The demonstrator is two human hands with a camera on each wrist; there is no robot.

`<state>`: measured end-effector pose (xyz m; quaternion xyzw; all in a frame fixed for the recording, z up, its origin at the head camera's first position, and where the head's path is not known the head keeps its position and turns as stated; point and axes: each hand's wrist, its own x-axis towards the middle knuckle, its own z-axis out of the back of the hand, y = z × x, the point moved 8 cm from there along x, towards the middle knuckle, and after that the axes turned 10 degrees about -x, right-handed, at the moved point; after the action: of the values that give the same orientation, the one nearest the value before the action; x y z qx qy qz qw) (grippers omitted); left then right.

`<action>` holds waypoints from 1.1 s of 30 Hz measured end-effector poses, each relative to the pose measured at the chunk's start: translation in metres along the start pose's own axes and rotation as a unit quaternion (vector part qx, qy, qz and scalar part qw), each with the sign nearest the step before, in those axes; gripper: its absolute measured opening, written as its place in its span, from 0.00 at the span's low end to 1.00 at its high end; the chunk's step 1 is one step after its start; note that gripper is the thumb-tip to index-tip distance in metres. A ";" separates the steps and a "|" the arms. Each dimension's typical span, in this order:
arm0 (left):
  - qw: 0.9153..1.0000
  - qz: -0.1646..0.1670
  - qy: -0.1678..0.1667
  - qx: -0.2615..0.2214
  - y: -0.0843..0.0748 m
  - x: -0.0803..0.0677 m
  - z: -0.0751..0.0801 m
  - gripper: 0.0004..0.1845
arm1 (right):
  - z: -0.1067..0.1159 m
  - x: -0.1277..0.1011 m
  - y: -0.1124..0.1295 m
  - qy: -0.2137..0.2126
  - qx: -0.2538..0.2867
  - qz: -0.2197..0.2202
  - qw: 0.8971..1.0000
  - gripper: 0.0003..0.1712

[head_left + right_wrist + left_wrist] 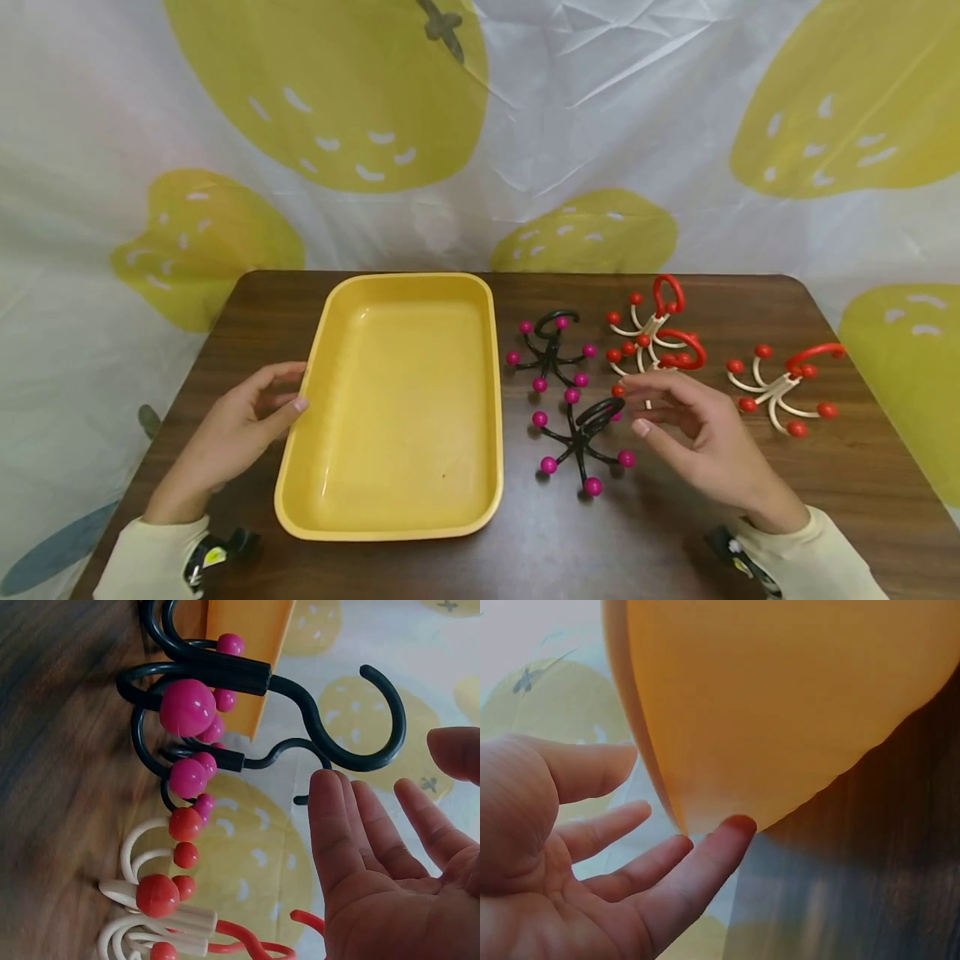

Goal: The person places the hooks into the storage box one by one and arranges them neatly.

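Note:
My left hand (236, 429) is at the left side of a yellow plastic tray (397, 417), thumb near the rim and fingers loosely extended. In the left wrist view a fingertip (739, 825) meets the outline of the tray wall; whether it presses there I cannot tell. My right hand (708, 442) hovers just right of a black multi-arm hook rack (579, 440) with magenta ball tips. Its fingers are relaxed and hold nothing; in the right wrist view they lie near the rack's curved hook (394, 731). A second black rack (551, 354) stands behind.
Cream hook racks with red balls and red hooks stand to the right: one (778, 387) near the table's right side, others (651, 327) farther back, partly behind my right hand. A fruit-printed curtain (525, 125) hangs behind the brown wooden table (637, 550).

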<state>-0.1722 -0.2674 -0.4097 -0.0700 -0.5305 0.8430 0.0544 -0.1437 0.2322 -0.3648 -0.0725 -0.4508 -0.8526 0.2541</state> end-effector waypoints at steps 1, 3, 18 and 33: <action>1.000 0.002 0.002 -0.005 0.001 0.000 -0.001 0.29 | -0.001 0.000 -0.001 0.003 0.003 -0.004 1.000 0.30; 1.000 0.004 0.006 -0.011 0.003 0.002 -0.003 0.28 | -0.003 0.000 -0.002 0.005 0.010 -0.007 1.000 0.29; 0.994 0.012 0.033 -0.102 0.014 -0.003 -0.008 0.32 | -0.020 0.002 -0.016 0.015 0.008 -0.019 1.000 0.21; 0.992 0.024 0.040 -0.121 0.014 -0.002 -0.009 0.33 | -0.023 0.005 -0.012 -0.014 0.035 0.002 0.999 0.18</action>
<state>-0.1687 -0.2656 -0.4265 -0.1221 -0.6242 0.7703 0.0467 -0.1511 0.2170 -0.3853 -0.0763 -0.4836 -0.8347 0.2521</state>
